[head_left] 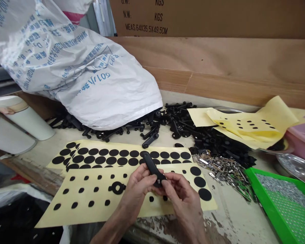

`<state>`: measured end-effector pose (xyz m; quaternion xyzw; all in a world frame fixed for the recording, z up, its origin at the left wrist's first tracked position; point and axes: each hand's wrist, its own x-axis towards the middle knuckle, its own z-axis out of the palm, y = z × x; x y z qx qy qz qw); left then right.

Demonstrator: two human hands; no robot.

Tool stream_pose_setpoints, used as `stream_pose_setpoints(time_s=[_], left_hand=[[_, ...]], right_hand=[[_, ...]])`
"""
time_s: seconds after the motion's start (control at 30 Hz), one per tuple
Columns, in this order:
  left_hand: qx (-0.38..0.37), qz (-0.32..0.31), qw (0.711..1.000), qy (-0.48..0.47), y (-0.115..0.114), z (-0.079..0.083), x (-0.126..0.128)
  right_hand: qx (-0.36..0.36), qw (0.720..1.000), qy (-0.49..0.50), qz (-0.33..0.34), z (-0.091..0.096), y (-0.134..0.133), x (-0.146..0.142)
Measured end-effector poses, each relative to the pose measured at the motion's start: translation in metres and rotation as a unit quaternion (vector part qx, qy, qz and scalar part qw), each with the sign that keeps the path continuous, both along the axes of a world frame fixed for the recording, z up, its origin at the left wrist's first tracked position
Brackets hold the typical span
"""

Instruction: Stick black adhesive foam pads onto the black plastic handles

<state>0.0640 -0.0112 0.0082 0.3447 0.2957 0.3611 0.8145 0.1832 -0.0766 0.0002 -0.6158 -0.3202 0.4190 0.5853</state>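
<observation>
A black plastic handle (151, 166) with a rounded, wider lower end is tilted up in front of me. My left hand (139, 184) is closed around its lower half, thumb pressed on the face. At the wide end, my right hand (181, 193) pinches the handle between thumb and fingers. Beneath both hands lies a yellow backing sheet (86, 215) with small black pads and larger black discs along its right edge. A black ring-shaped part (117, 187) rests on that sheet, left of my left hand. Behind it are more yellow sheets (139, 146) with rows of black discs.
A white printed sack (112, 91) spills black handles (178, 127) across the back. Metal strips (225, 169) are heaped at the right, beside a green tray (269, 200) of small metal pieces. Pale cups (27, 118) stand left; a lined bin (20, 217) is lower left.
</observation>
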Motion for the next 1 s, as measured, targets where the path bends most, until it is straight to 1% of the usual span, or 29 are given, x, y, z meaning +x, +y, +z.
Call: stream_pose_setpoints(time_s=[0.13, 0.2, 0.27, 0.37, 0.47, 0.53, 0.67, 0.73, 0.77, 0.8, 0.87, 0.9, 0.93, 1.0], left_hand=[[0.01, -0.005, 1.0, -0.001, 0.0, 0.0, -0.001], [0.01, -0.008, 1.0, -0.004, 0.0, -0.001, -0.001], [0.006, -0.011, 1.0, -0.008, 0.0, -0.001, -0.001], [0.003, -0.018, 1.0, -0.013, 0.0, -0.001, 0.0], [0.007, -0.04, 0.999, -0.008, 0.0, 0.0, 0.0], [0.011, -0.05, 0.999, 0.015, -0.001, 0.001, 0.001], [0.033, -0.038, 0.996, 0.072, -0.004, 0.0, 0.003], [0.045, -0.034, 0.995, 0.084, -0.005, -0.002, 0.003], [0.048, -0.032, 0.994, 0.088, -0.006, -0.003, 0.003], [0.05, -0.027, 0.994, 0.094, -0.006, -0.003, 0.002], [0.052, -0.015, 0.993, 0.108, -0.006, -0.002, 0.001], [0.055, -0.007, 0.992, 0.115, -0.005, 0.0, 0.0], [0.059, 0.002, 0.991, 0.123, -0.004, 0.004, -0.003], [0.064, 0.014, 0.987, 0.146, -0.003, 0.014, -0.013]], right_hand=[[-0.004, 0.998, 0.066, 0.019, -0.003, 0.001, 0.004], [-0.008, 0.994, 0.105, 0.037, -0.002, 0.001, 0.007], [-0.015, 0.99, 0.136, 0.04, -0.001, 0.0, 0.008], [-0.014, 0.991, 0.129, 0.028, 0.001, 0.001, 0.007], [-0.007, 0.993, 0.11, 0.048, 0.004, 0.003, 0.004], [-0.011, 0.992, 0.113, 0.057, 0.005, 0.005, 0.003], [-0.019, 0.991, 0.108, 0.072, 0.001, 0.009, 0.003], [-0.017, 0.994, 0.073, 0.078, -0.002, 0.009, 0.004], [-0.015, 0.996, 0.049, 0.069, -0.002, 0.008, 0.005], [-0.012, 0.998, 0.021, 0.052, -0.002, 0.005, 0.005], [0.0, 0.999, -0.047, -0.002, 0.002, -0.005, 0.005], [0.009, 0.995, -0.094, -0.035, 0.004, -0.011, 0.004], [0.026, 0.988, -0.146, -0.048, 0.007, -0.017, 0.003], [0.052, 0.973, -0.216, -0.059, 0.012, -0.027, 0.002]])
